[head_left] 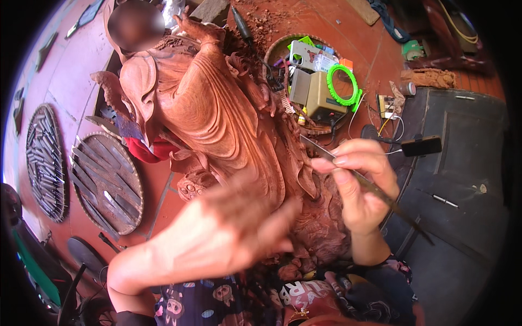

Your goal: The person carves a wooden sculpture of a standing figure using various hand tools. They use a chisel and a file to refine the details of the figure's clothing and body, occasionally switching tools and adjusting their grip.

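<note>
A large reddish-brown wooden carving (201, 103) of a robed figure lies in front of me, its folds running toward my lap. Over its lower part is my left hand (234, 223), smeared by motion, so its fingers cannot be made out clearly. To the right, my right hand (367, 185) is closed in a pinch round a long, thin, dark carving tool (389, 202). One end of the tool points up and left, toward the carving's right edge. Rough, root-like wood (321, 239) shows below and between my hands.
On the left, two round woven trays (140, 214) (66, 212) hold several chisels. A basket (272, 46) behind the carving carries a beige box (324, 100) and a green ring (356, 89). A phone (421, 145) and a pen-like tool (446, 201) lie on the dark panel (462, 239) at right.
</note>
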The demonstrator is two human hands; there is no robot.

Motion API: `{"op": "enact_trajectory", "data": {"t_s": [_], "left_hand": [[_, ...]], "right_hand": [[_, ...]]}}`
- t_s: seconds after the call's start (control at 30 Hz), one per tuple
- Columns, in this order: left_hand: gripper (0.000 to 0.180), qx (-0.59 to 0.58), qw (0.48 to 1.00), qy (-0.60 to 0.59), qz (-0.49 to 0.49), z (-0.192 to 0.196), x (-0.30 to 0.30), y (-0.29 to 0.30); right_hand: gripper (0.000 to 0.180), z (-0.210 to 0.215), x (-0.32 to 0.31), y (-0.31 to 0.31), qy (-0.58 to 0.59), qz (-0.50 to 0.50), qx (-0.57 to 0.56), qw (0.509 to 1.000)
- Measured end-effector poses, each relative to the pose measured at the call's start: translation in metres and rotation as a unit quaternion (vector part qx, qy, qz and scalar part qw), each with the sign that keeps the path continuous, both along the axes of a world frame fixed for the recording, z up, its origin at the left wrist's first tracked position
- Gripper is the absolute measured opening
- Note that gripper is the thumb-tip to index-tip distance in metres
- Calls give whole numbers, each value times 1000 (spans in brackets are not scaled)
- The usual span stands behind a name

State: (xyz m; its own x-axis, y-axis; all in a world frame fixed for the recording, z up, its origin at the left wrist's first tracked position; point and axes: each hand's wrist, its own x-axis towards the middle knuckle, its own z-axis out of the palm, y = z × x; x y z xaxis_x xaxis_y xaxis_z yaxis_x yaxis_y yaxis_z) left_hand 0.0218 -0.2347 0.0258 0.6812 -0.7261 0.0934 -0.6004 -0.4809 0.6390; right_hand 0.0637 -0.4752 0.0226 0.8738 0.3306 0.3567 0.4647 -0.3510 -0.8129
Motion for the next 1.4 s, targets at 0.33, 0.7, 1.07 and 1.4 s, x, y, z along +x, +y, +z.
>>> {"op": "enact_trajectory", "data": {"t_s": [0.33, 0.7, 1.07, 1.4], "left_hand": [[71, 61, 974, -102, 194, -6, -8, 5], [82, 11, 975, -55, 217, -17, 10, 13], [88, 10, 972, -47, 230, -15, 12, 19], [82, 7, 970, -59, 238, -19, 8, 17]], "right_hand": [[24, -25, -23, 38, 11, 9, 31, 999], [24, -34, 9, 64, -42, -28, 67, 996], [22, -31, 18, 75, -36, -21, 102, 994], [25, -34, 11, 74, -62, -16, 68, 996]]}}
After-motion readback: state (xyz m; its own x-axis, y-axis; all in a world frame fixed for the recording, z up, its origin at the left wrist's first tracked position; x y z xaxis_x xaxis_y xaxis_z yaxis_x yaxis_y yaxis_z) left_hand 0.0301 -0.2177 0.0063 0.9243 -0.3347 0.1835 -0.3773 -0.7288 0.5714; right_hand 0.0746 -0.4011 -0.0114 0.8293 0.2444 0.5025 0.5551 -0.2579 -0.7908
